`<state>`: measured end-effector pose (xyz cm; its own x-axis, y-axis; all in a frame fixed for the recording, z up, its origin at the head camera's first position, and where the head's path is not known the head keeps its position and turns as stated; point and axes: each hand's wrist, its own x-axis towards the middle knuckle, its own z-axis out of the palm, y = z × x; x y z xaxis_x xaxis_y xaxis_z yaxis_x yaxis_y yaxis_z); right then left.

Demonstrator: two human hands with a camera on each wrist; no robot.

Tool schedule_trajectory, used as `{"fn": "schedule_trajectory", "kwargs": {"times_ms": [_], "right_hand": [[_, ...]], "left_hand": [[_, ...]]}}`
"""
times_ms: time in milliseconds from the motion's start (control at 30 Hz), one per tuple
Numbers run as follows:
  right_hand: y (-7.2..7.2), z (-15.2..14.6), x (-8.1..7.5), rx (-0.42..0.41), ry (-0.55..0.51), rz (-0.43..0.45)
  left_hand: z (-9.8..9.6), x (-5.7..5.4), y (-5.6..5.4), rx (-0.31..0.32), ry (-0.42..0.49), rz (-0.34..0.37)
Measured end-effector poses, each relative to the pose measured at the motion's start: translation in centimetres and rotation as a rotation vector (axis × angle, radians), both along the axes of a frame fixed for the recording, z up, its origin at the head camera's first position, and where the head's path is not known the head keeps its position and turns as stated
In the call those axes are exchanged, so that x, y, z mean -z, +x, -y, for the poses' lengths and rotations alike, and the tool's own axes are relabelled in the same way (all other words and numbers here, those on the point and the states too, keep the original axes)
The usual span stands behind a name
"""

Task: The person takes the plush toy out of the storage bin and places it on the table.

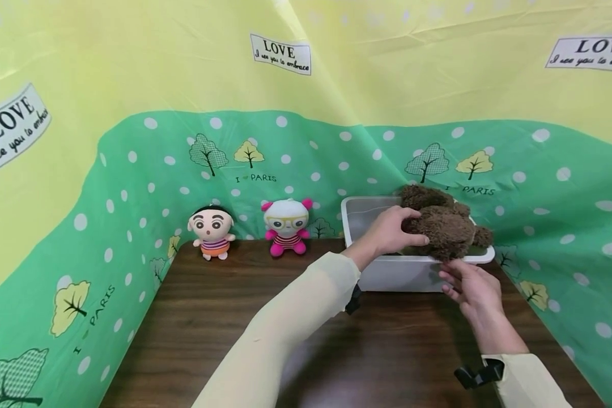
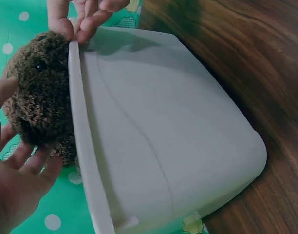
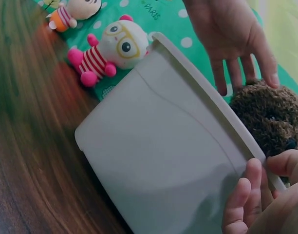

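Observation:
A brown teddy bear (image 1: 446, 229) with curly fur lies in the white plastic bin (image 1: 405, 275), its body bulging above the rim. My left hand (image 1: 395, 229) comes at it from the left, thumb and fingers spread. In the left wrist view the fingertips reach under the bear's head (image 2: 39, 87). The right wrist view shows these fingers (image 3: 233, 75) nearly straight. At the front rim, my right hand (image 1: 474, 289) pinches the edge, thumb on top and fingers against the outer wall, close below the bear. The bear's lower part is hidden in the bin.
To the left, a doll in a striped shirt (image 1: 211, 232) and a pink-and-white panda plush with yellow glasses (image 1: 287, 226) sit along the table's back edge. The dark wooden table (image 1: 224, 323) meets a green and yellow cloth backdrop (image 1: 326, 164) behind and at both sides.

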<state>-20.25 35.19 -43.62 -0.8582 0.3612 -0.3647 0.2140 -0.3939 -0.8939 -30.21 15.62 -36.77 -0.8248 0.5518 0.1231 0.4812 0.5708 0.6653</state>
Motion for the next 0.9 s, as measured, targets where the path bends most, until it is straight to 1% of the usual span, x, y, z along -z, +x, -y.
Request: {"fn": "schedule_trajectory", "kwargs": {"times_ms": [133,233,400,567,667,800,900], "right_hand": [[-0.1,0.0,0.0,0.011,0.003,0.007],[-0.1,-0.1,0.0,0.024,0.005,0.018],[-0.1,-0.2,0.0,0.03,0.0,0.02],[0.0,-0.2,0.1,0.008,-0.011,0.009],[0.1,-0.1,0.2,0.009,-0.009,0.009],[0.1,0.1,0.4,0.028,0.002,0.014],[0.0,0.2,0.4,0.038,0.007,0.017]], "left_hand": [[-0.6,0.4,0.0,0.032,-0.025,0.042],[-1.2,0.5,0.2,0.039,-0.042,0.044],[-2.3,0.7,0.2,0.027,-0.07,0.012],[-2.9,1.3,0.1,-0.003,-0.087,0.002],[-3.2,1.6,0.0,-0.022,-0.081,-0.002],[-3.3,1.7,-0.3,-0.035,-0.068,-0.035],[-3.1,1.6,-0.7,-0.023,-0.062,-0.057]]}}
